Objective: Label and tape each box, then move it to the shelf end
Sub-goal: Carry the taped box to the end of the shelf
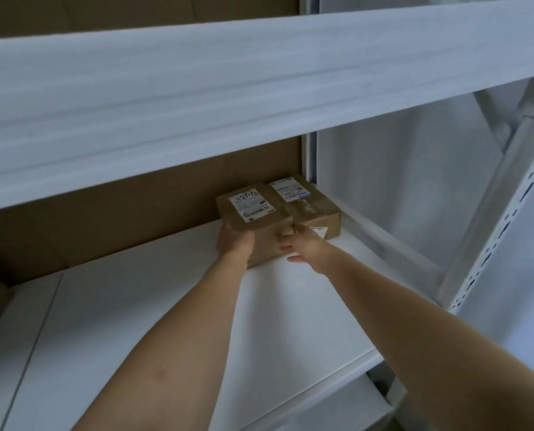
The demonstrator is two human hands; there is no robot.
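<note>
sliding the left box [254,217] flush beside the right box [309,205] goes best with both hands, left hand [235,244] and right hand [303,244], keeping fingers curled on its near corners.

Two brown boxes [259,225] with white labels [250,202] sit on a white shelf [166,321].

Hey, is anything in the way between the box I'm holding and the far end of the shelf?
Yes. A second labelled box already sits at the shelf end, directly right of the held box and touching it or nearly so. Both the left hand and right hand are on the held box, so nothing separates them from it.
</note>
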